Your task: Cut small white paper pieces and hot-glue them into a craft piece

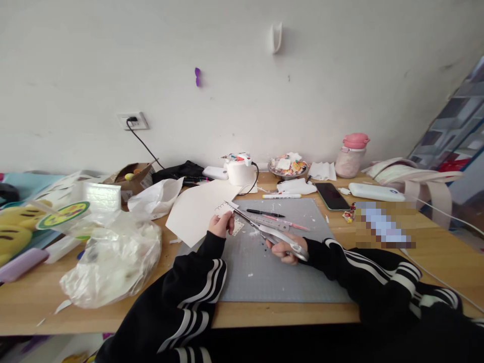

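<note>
My right hand is closed around the handles of a pair of scissors, whose blades point up and to the left. Their tips reach a small piece of white paper with a scalloped outline, pinched in my left hand. Both hands are over a grey cutting mat. Just beyond them on the mat lie a black pen, a clear ruler and a pinkish pen. A large white sheet lies behind my left hand.
To the left are a crumpled plastic bag and a cardboard box. Along the back stand a white container, a bowl of scraps and a pink-lidded bottle. A phone and a white power bank lie right.
</note>
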A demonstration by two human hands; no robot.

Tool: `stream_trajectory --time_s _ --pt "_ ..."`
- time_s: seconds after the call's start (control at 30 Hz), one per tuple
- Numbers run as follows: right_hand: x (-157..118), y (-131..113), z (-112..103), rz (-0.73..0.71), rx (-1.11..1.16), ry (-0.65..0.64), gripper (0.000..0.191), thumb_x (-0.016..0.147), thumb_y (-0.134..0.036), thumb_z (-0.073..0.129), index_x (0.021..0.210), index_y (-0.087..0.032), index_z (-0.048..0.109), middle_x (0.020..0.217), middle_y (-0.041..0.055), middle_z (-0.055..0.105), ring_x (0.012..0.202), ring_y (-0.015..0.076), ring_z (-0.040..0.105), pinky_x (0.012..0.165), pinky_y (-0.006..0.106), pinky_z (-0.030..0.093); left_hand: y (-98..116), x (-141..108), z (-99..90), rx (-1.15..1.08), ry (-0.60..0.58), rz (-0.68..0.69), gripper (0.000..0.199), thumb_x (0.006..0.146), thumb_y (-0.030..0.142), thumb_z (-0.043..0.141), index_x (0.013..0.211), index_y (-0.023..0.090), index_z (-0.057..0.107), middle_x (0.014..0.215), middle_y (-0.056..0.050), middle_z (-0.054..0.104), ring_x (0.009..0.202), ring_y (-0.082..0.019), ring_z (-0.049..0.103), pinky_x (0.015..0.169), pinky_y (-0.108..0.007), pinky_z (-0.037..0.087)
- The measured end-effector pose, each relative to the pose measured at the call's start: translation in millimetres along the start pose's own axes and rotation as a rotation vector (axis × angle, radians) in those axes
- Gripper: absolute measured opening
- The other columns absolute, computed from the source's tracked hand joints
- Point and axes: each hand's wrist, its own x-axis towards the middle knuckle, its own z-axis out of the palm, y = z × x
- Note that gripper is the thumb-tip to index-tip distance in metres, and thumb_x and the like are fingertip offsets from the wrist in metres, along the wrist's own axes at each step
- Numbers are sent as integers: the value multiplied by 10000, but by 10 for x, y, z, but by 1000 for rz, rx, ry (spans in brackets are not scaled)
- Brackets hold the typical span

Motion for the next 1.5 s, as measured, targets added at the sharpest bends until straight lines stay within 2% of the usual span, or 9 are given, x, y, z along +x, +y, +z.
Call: stream_trajectory --time_s 0.27,0.9,1.07,1.3,1.5 --pt "-1 -6 5 -5 0 -7 337 622 -320 649 814 -193 403 451 -141 313 306 -2 155 295 150 79 22 -37 29 -30 61 81 208 720 323 541 593 178 462 336 83 425 269 -46 353 338 -201 203" --pt "24 7 -9 19 -37 20 389 561 -375 645 805 -205 394 415 -154 326 283 -5 129 261 120 107 48 -46 43 -15 77 88 261 712 349 572 568 186 427 354 83 418 265 -43 349 331 -208 186" --pt "14 0 -24 30 -31 1 391 568 -375 653 811 -209 395 424 -152 318 287 -1 134 268 124 106 52 -43 21 25 32 69 245 727 341 548 570 185 444 351 78 418 277 -49 359 340 -211 218" --pt "26 31 -49 12 35 -30 370 605 -339 674 827 -193 418 452 -143 295 299 -9 126 288 140 62 103 -98 73 64 -14 -24 236 720 331 520 549 170 507 343 65 420 284 -60 376 340 -206 255" --pt "25 17 -54 18 29 -34 357 603 -337 666 818 -201 415 441 -138 313 296 -4 140 287 140 81 84 -93 73 93 -109 -40 314 718 418 538 536 163 529 339 48 433 281 -68 373 335 -214 265"
